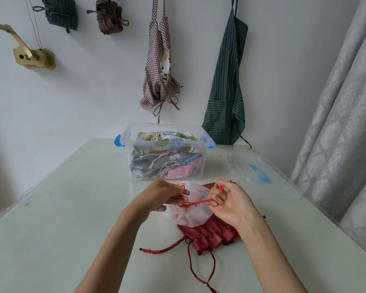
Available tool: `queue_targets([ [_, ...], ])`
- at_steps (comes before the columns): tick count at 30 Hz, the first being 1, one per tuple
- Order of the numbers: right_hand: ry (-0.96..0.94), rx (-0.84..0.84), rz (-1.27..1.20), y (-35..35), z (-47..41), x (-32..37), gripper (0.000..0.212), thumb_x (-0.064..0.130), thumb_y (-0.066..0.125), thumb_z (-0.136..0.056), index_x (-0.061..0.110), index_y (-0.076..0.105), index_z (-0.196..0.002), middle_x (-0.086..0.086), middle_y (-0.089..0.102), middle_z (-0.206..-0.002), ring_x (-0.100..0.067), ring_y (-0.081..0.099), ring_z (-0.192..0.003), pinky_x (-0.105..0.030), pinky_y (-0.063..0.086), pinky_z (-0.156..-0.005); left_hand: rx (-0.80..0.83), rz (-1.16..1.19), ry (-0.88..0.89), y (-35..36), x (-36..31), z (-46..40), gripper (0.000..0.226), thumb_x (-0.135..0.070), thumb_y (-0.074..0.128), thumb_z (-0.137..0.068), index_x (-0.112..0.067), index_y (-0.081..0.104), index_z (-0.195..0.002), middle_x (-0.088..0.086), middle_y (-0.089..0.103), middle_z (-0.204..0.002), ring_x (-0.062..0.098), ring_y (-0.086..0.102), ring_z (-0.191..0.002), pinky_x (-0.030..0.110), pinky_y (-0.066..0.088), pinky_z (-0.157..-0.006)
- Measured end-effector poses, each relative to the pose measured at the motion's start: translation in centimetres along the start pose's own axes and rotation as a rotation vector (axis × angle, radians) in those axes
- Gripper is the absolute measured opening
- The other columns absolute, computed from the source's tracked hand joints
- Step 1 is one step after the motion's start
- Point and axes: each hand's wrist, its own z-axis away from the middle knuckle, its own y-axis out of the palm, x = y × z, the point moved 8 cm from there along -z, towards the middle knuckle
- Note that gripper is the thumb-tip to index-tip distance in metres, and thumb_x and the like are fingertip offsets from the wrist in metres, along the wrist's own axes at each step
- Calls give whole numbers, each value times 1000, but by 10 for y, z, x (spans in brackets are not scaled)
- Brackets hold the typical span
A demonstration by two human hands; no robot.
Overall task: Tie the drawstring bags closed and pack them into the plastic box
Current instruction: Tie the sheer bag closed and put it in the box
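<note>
- A home workroom or utility corner, with a plain white wall (93, 92) behind a pale glass-topped table (61, 208).
- Two aprons hang on that wall: one checked with a cartoon rabbit (160, 66), one green-striped (226, 92).
- A grey patterned curtain (336, 123) drapes the right side.
- A brass-coloured crank fitting (33, 57) is mounted at left.

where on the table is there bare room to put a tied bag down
Bare: the wide left half of the table, left of the box and left hand. Crowded: the middle, with white bag over red bag; the lid fills the right rear.
</note>
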Motion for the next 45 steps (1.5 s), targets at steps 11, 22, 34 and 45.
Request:
queue_targets([
  [11,-324,213,815,62,38,27,17,17,43,-99,12,54,-88,10,27,-49,-5,23,-43,-17,23,-47,436,-343,161,58,-19,15,37,-32,46,-87,-14,73,-105,-11,48,-66,4,42,-66,17,32,-60],
  [22,-526,65,1260,60,27,25,33,23,35,-99,22,35,-132,7,46,-127,-10,42,-118,-21,35,-89,338,-13,98,34,-8,6,32,-31,45,-98,-19,73,-91,-7,59,-73,6,53,-70,13,47,-63],
  [34,-333,319,1526,34,27,17,15,19,68,-84,24,71,-98,7,71,-101,-10,63,-94,-22,45,-87,324,98,100,23,-6,6,37,-33,47,-97,-3,69,-95,-2,63,-80,10,56,-81,21,52,-78],
  [45,-357,324,1358,38,51,49,13,8,73,-78,12,76,-90,-7,75,-78,-10,66,-65,-16,51,-64,297,287,-12,7,8,5,18,-19,67,-82,-9,75,-94,4,74,-90,7,69,-84,17,54,-73],
])
